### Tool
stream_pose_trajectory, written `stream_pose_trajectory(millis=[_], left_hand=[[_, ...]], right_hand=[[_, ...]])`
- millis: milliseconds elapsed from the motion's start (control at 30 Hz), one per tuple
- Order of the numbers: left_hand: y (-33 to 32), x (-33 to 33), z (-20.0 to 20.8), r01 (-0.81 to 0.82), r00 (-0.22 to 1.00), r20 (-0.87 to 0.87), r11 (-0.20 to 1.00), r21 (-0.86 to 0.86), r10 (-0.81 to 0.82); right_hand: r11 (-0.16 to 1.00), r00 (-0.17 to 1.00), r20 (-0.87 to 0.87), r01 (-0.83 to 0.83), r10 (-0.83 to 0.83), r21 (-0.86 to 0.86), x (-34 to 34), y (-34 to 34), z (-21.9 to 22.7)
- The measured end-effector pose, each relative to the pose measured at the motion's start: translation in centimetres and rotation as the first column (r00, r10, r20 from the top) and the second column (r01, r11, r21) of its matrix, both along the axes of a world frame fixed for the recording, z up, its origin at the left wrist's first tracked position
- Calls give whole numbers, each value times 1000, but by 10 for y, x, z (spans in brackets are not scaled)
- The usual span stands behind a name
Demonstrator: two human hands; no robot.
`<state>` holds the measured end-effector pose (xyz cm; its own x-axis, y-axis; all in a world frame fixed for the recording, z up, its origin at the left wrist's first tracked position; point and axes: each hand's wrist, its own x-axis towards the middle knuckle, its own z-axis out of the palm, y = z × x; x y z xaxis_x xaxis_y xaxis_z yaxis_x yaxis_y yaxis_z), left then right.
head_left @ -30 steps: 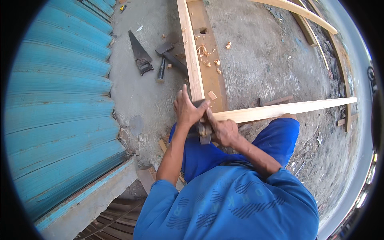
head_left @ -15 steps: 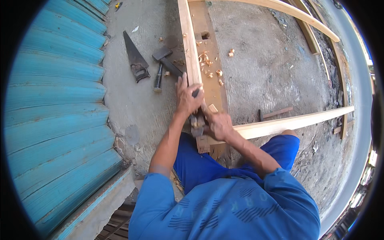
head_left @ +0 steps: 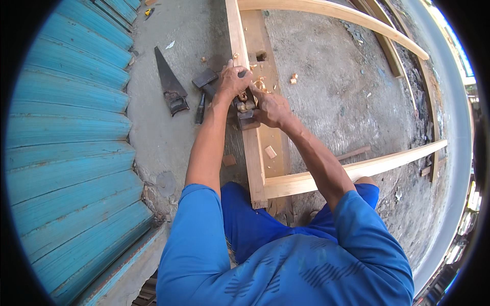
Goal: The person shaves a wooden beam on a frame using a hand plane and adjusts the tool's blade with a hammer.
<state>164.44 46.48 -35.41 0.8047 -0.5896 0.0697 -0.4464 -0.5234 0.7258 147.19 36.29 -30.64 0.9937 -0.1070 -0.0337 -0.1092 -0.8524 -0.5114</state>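
A dark wooden hand plane (head_left: 249,120) rests on the long pale beam (head_left: 253,160) of a wooden frame in front of me. My left hand (head_left: 233,81) is closed around the plane's far end. At its right side, my right hand (head_left: 275,108) grips the plane with fingers wrapped round and partly hidden. Curled shavings sit in the plane's throat. More wood shavings (head_left: 261,84) lie on the brown board (head_left: 278,153) just right of the beam.
Left of the beam lie a handsaw (head_left: 171,84), a mallet (head_left: 205,78) and a chisel (head_left: 200,109). A crosspiece (head_left: 306,184) runs right from the near corner, and another rail (head_left: 337,14) crosses at the far end. Blue corrugated metal (head_left: 76,122) borders the left side.
Both hands have pushed the plane away from me along the beam, from near the close corner to farther up. The near stretch of beam is now uncovered.
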Motion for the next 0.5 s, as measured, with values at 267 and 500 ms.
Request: stream_pose_trajectory(millis=[267, 500], left_hand=[[114, -240, 22, 23, 999, 22, 1000, 22, -24], [40, -48, 12, -30, 993, 115, 999, 28, 26]], right_hand=[[968, 969, -229, -34, 93, 250, -214, 106, 17], [995, 978, -210, 9, 11, 95, -34, 40, 29]])
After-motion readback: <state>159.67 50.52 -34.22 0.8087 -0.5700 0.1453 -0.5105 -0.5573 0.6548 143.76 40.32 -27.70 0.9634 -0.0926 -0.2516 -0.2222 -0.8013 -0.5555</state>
